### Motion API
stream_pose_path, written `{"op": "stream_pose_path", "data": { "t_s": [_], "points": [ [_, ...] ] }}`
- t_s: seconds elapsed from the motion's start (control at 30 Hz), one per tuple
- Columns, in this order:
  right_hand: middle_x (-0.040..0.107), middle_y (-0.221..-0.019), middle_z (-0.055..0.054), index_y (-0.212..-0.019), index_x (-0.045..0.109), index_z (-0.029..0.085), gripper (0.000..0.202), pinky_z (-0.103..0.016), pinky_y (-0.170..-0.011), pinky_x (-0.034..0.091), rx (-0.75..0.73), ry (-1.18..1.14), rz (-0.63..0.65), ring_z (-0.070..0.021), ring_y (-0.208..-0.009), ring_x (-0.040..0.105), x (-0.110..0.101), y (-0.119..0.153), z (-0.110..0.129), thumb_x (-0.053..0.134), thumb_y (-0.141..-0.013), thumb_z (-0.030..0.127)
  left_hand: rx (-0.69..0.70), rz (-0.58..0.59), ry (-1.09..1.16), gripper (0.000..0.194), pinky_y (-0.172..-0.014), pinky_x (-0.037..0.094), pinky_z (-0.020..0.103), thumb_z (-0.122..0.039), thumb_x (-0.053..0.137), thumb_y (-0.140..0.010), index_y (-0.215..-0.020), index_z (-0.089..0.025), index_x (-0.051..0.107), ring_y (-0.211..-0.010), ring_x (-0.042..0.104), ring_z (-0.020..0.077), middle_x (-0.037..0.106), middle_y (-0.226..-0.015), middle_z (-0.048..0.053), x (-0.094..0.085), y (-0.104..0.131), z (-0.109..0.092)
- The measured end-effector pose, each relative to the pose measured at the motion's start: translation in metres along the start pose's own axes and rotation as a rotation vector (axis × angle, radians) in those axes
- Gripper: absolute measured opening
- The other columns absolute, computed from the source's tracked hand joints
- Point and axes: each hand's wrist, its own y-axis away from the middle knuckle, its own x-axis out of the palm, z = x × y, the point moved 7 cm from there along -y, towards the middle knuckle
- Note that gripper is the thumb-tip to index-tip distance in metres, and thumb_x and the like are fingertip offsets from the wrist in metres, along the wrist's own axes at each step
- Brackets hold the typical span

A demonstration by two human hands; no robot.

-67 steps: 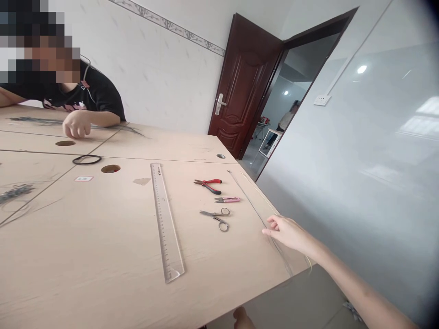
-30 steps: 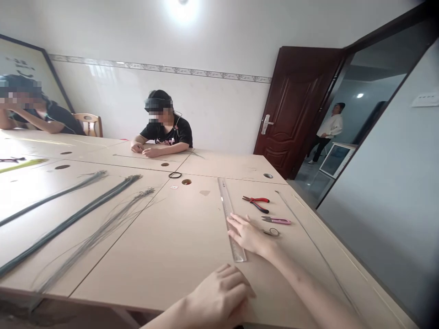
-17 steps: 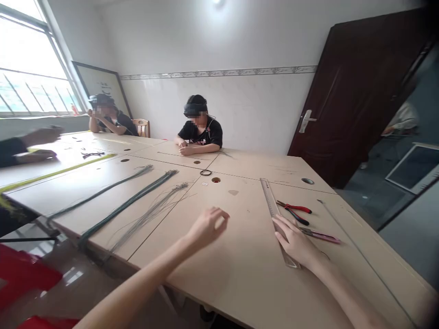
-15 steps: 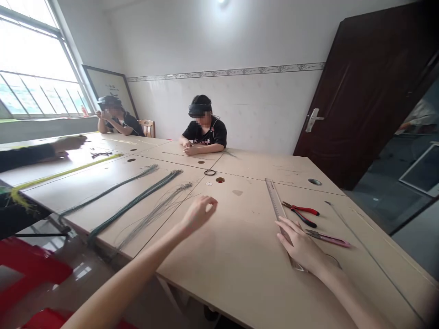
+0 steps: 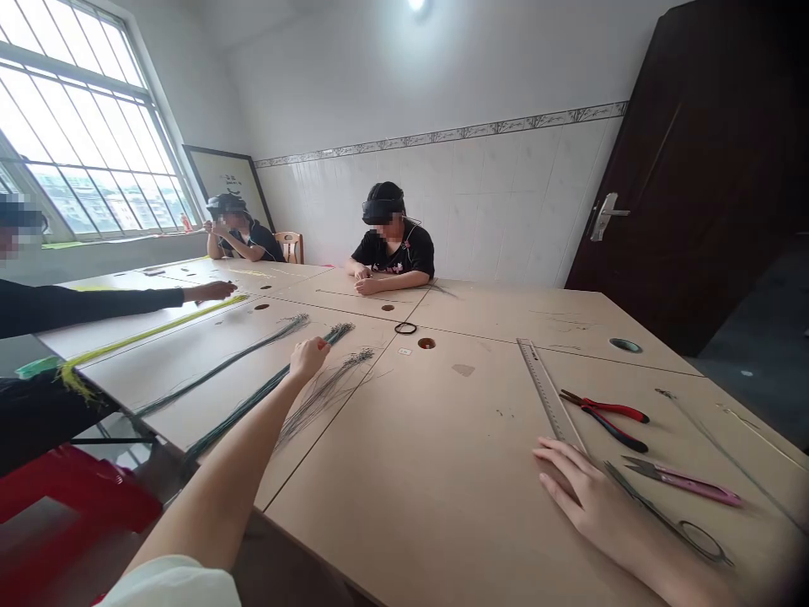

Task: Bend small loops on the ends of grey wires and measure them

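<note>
My left hand (image 5: 309, 358) is over the middle bundle of dark green cords (image 5: 243, 410), just short of its knotted tips. Its fingers are curled together; whether a cord is between them is hidden. A looser fan of grey cords (image 5: 322, 392) lies to its right, and a thinner green bundle (image 5: 233, 358) to its left. My right hand (image 5: 578, 489) rests on the table with fingers stretched out, at the near end of a clear ruler (image 5: 544, 389). Beside it lie scissors (image 5: 663, 514), pink-handled snips (image 5: 688, 482) and red-and-black pliers (image 5: 610, 413).
Across the table (image 5: 430, 489) a person (image 5: 395, 244) sits, with another person (image 5: 243, 236) further left. A co-worker's sleeve (image 5: 94, 305) reaches in from the left above a yellow cord bundle (image 5: 158, 330). A black ring (image 5: 405, 328) lies by a table hole (image 5: 426, 344).
My left hand has moved left and away from me, from bare table to the middle cord bundle. My right hand stays by the ruler; the scissors now show beside it. The view has shifted.
</note>
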Motion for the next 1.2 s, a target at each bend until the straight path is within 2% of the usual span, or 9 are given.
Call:
{"op": "stream_pose_path", "data": {
  "t_s": [0.2,0.33,0.7,1.2],
  "points": [
    [0.052,-0.133,-0.006,-0.113,0.059,0.023,0.039,-0.043,-0.102,0.04,0.027,0.014,0.021,-0.0257,-0.123,0.047,0.001,-0.001,0.002,0.034,-0.091,0.043,0.194,0.103,-0.027,0.026,-0.083,0.051,0.041,-0.032,0.052,-0.091,-0.11,-0.015,0.058,-0.097,0.059,0.0209,0.059,-0.113,0.008,0.031,-0.019,-0.045],
    [0.048,-0.136,-0.006,-0.118,0.056,0.024,0.04,-0.043,-0.104,0.038,0.039,-0.018,0.059,-0.025,-0.127,0.044,0.001,0.001,0.002,0.032,-0.092,0.044,0.224,0.13,-0.074,0.026,-0.085,0.05,0.042,-0.031,0.053,-0.091,-0.111,-0.015,0.058,-0.099,0.059,0.0214,0.059,-0.114,0.009,0.042,-0.025,-0.063],
    [0.046,-0.139,-0.008,-0.12,0.055,0.022,0.041,-0.049,-0.109,0.031,0.055,-0.035,0.108,-0.0264,-0.128,0.043,-0.006,0.0,0.012,0.032,-0.091,0.041,0.188,0.13,-0.189,0.027,-0.088,0.048,0.044,-0.031,0.053,-0.09,-0.112,-0.015,0.057,-0.103,0.057,0.0227,0.057,-0.117,0.009,0.047,-0.031,-0.074],
    [0.048,-0.138,-0.006,-0.118,0.058,0.024,0.04,-0.046,-0.105,0.038,0.056,-0.018,0.055,-0.0266,-0.125,0.047,-0.008,0.0,0.011,0.034,-0.091,0.041,0.156,0.195,-0.256,0.029,-0.086,0.05,0.044,-0.031,0.054,-0.09,-0.114,-0.014,0.056,-0.101,0.058,0.0224,0.058,-0.115,0.009,0.048,-0.037,-0.079]
  ]
}}
